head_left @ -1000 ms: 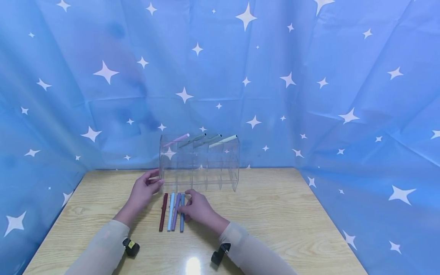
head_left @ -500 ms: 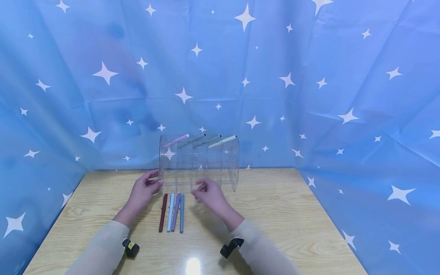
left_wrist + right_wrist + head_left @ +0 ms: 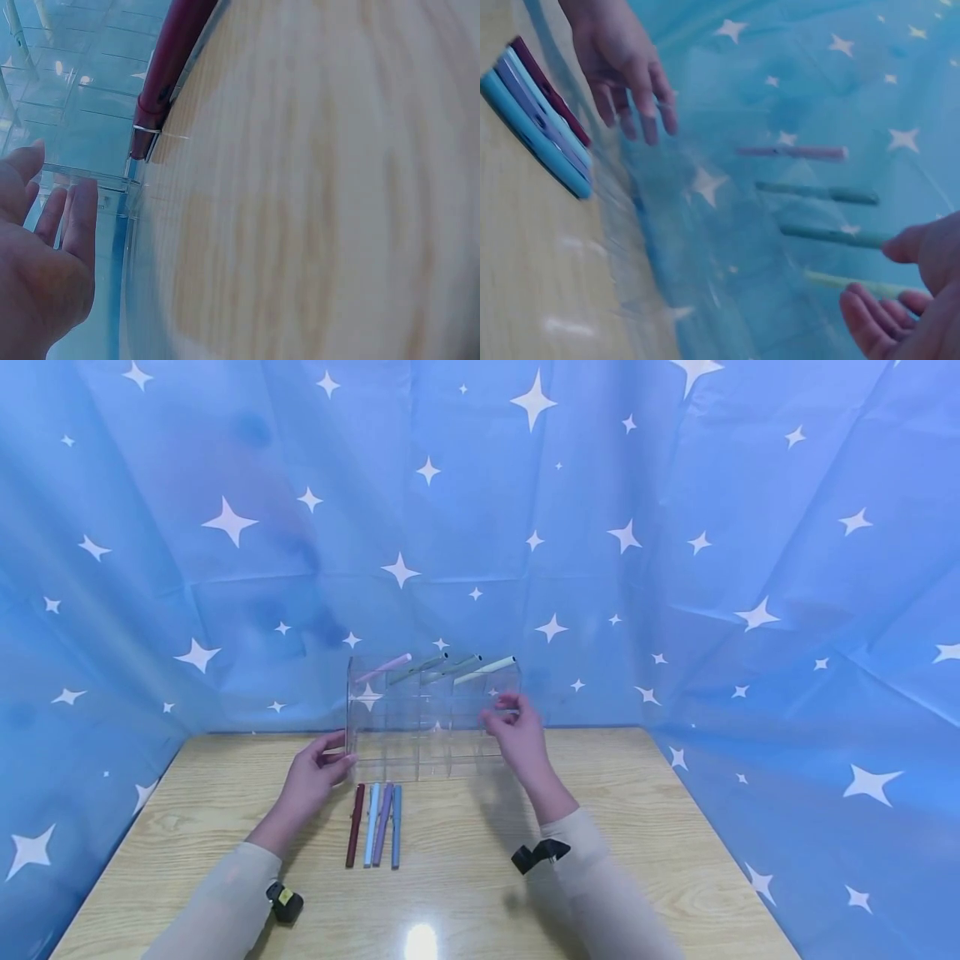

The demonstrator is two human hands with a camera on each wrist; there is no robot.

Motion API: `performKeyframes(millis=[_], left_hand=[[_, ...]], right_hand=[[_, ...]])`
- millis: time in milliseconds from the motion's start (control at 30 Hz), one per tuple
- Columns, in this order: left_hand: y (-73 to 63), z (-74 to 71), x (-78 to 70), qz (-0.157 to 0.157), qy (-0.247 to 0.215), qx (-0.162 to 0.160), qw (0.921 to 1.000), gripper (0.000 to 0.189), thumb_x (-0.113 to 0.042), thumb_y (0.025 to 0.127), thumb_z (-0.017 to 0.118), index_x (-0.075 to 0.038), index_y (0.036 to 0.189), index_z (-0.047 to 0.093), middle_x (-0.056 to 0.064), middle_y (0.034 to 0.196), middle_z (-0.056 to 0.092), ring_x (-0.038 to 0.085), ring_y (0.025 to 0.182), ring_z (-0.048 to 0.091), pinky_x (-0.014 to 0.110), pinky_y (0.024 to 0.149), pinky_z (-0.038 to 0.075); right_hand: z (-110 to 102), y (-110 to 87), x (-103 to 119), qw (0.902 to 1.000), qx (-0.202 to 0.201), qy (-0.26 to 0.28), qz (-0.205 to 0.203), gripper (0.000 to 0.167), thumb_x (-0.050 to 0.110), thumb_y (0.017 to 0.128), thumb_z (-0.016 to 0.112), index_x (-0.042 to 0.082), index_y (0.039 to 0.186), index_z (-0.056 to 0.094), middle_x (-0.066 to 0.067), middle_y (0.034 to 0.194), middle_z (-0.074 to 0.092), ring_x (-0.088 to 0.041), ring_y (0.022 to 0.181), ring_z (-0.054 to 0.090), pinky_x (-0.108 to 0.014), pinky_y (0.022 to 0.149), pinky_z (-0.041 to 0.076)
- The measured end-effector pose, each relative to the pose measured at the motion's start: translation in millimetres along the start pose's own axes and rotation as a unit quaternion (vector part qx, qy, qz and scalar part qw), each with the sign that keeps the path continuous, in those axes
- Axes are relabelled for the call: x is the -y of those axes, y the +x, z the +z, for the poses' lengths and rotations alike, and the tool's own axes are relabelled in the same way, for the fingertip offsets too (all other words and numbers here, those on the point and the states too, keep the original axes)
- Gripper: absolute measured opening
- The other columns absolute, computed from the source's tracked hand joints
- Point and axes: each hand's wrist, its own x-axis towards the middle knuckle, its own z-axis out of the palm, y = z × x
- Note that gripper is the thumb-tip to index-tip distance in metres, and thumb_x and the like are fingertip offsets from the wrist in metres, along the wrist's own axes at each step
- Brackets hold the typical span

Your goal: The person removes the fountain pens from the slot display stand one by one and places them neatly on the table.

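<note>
My left hand (image 3: 315, 774) rests at the left side of a clear acrylic pen holder (image 3: 405, 747), its thumb and fairly straight fingers about the edge. My right hand (image 3: 519, 735) is in front of the holder's right part; in the right wrist view its thumb and fingers are apart, with nothing seen between them. Along the holder's top lean a pink pen (image 3: 385, 667), a dark green pen (image 3: 418, 668), a green pen (image 3: 456, 667) and a pale green pen (image 3: 486, 669). A dark red pen (image 3: 355, 827), light blue pen (image 3: 371, 827), purple pen (image 3: 382, 827) and blue pen (image 3: 396, 828) lie before it.
The holder stands near the back of a wood-grain table (image 3: 637, 860), with several compartments divided by clear walls. Behind and beside the table hangs a blue curtain (image 3: 600, 568) with white stars. Light glares off the table's front.
My right hand has left the blue pen on the table and moved right and up to the holder's right part. The left hand and the pens have stayed in place.
</note>
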Motion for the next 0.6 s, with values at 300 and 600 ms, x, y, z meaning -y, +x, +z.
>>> performKeyframes(millis=[300,600], left_hand=[[0.2,0.7,0.3,-0.007,-0.004,0.0,1.0,0.061,-0.01,0.109,0.072,-0.001,0.164,0.047,0.023,0.161,0.051,0.04,0.138,0.058,0.03,0.102,0.064],[-1.1,0.5,-2.9,0.0,0.001,0.001,1.0,0.06,-0.009,0.11,0.07,-0.001,0.164,0.046,0.024,0.162,0.05,0.042,0.14,0.056,0.027,0.101,0.064]], right_hand=[[-15,31.7,3,0.9985,-0.039,0.015,-0.036,0.061,0.012,0.104,0.079,0.004,0.154,0.046,-0.016,0.147,0.053,-0.028,0.103,0.069,-0.032,0.08,0.064],[-7,63.0,3,0.998,0.01,0.061,-0.017,0.067,0.008,0.102,0.08,0.0,0.158,0.044,-0.016,0.148,0.056,-0.018,0.076,0.075,-0.035,0.079,0.072]])
